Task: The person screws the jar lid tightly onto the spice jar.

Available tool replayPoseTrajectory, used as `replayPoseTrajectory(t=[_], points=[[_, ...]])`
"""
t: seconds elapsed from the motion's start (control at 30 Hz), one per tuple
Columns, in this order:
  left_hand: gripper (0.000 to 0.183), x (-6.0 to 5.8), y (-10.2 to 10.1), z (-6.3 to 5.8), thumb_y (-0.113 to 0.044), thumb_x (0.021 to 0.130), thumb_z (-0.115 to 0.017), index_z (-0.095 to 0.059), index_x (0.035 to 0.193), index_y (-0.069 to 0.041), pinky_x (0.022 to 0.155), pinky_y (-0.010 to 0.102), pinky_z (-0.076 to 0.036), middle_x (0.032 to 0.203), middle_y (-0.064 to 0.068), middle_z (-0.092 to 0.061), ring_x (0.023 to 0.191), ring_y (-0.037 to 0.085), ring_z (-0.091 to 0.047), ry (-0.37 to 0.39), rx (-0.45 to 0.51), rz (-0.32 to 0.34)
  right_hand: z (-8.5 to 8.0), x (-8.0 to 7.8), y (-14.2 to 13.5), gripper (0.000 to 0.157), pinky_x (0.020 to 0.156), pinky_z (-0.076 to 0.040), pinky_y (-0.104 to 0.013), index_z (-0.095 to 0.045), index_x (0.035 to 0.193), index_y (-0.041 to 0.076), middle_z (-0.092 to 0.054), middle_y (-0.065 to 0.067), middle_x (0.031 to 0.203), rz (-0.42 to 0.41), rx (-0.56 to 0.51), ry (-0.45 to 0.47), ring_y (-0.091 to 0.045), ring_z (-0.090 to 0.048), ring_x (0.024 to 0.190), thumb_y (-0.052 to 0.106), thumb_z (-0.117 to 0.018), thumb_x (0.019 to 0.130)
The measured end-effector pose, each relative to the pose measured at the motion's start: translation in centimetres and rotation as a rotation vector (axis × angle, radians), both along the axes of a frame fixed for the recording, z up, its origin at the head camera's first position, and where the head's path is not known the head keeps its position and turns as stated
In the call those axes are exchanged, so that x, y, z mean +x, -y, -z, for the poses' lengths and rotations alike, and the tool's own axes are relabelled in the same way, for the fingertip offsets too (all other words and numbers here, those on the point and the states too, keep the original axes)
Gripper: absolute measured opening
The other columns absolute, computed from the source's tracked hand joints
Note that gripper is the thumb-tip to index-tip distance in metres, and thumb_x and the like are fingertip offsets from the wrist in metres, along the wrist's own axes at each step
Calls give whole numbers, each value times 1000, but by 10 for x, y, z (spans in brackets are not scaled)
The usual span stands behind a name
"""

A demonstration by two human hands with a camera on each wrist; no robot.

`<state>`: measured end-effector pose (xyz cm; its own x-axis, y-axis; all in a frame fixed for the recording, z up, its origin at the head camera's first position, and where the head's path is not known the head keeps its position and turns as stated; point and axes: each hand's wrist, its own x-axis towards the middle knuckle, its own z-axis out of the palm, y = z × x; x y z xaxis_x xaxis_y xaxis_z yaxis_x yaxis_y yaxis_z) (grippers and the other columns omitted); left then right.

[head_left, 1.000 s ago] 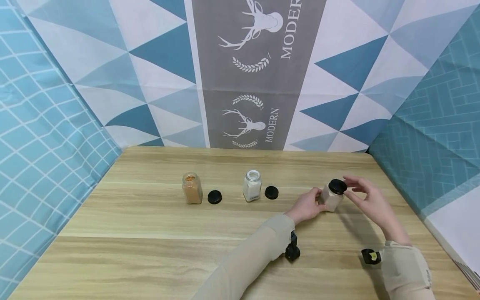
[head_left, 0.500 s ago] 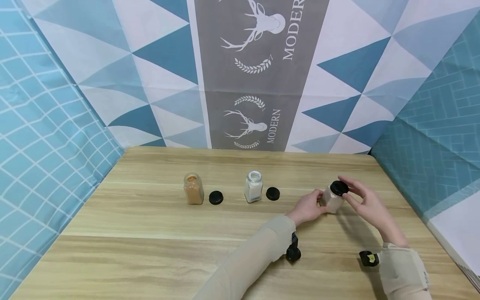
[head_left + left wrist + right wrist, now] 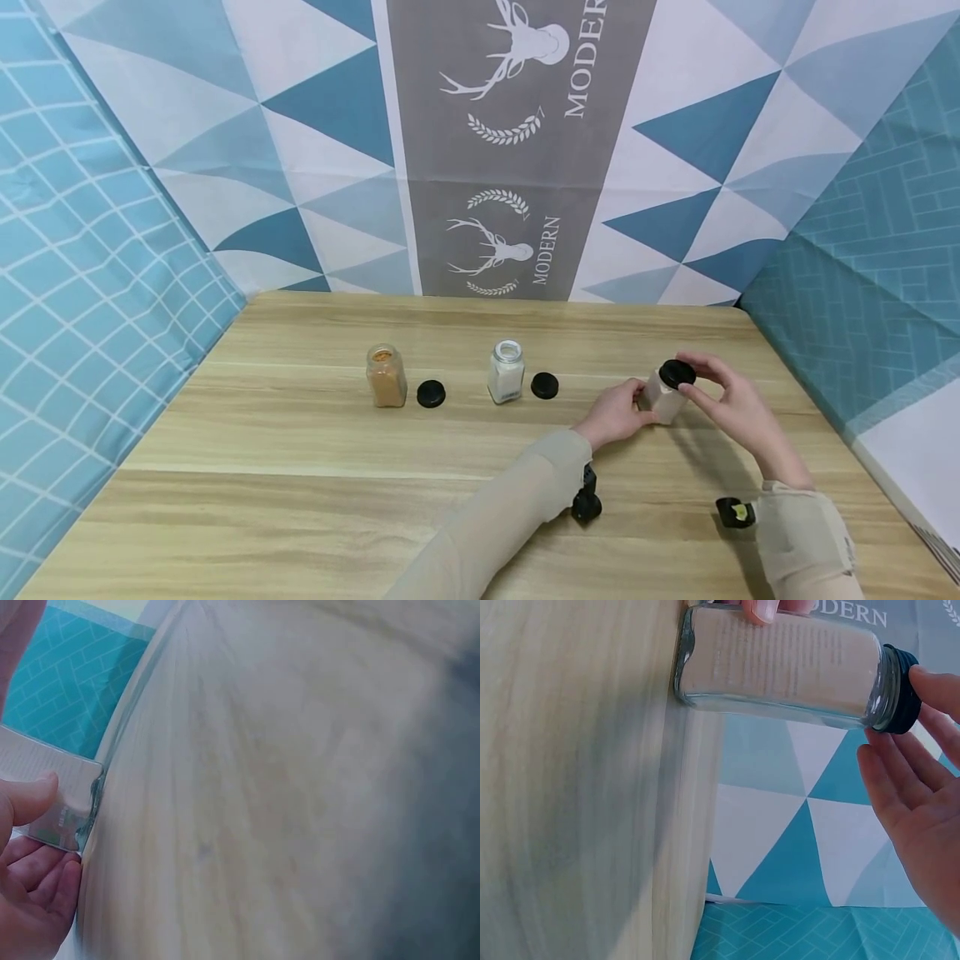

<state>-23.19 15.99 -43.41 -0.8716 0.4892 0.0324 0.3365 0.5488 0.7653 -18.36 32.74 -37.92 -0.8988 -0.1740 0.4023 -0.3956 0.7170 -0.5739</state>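
Observation:
A square glass spice jar (image 3: 664, 402) of pale powder stands on the right of the table, its black lid (image 3: 677, 374) on the neck. My left hand (image 3: 617, 412) grips the jar's body low down; in the left wrist view the thumb lies across its printed side. With thumb and fingers, my right hand (image 3: 731, 408) pinches the lid's rim. The right wrist view shows the lid (image 3: 904, 690) seated over the glass threads, and the jar (image 3: 780, 664) with its base on the table.
An open jar of orange-brown spice (image 3: 387, 379) stands at left, a black lid (image 3: 431, 393) beside it. Mid-table is an open jar of white powder (image 3: 506, 375) with its own lid (image 3: 544, 385) to the right. Patterned cloth walls (image 3: 487, 167) border the wooden table (image 3: 300, 517).
My right thumb and fingers have shifted slightly around the lid's rim. The left hand keeps its grip, and the jar stays in place.

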Motion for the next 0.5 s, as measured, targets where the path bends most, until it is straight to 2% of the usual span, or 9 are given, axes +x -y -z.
replayPoseTrajectory(t=[0.4,0.5], points=[[47,3,-1,-2,-30,83,-66,-51,124,-16,82,16,-44,117,-5,-60,104,3,-55,-6,-28,-35,2,-2,1,32,74,-38,-5,-50,117,2,-54,-15,116,10,-11,21,16,-39,99,13,-60,88],[47,3,-2,-1,-30,83,-66,-51,124,-16,82,15,-44,117,-5,-60,104,3,-55,-17,-31,-33,2,-1,1,33,78,-37,-7,-50,116,1,-54,-15,115,11,-9,9,15,-40,99,12,-61,87]])
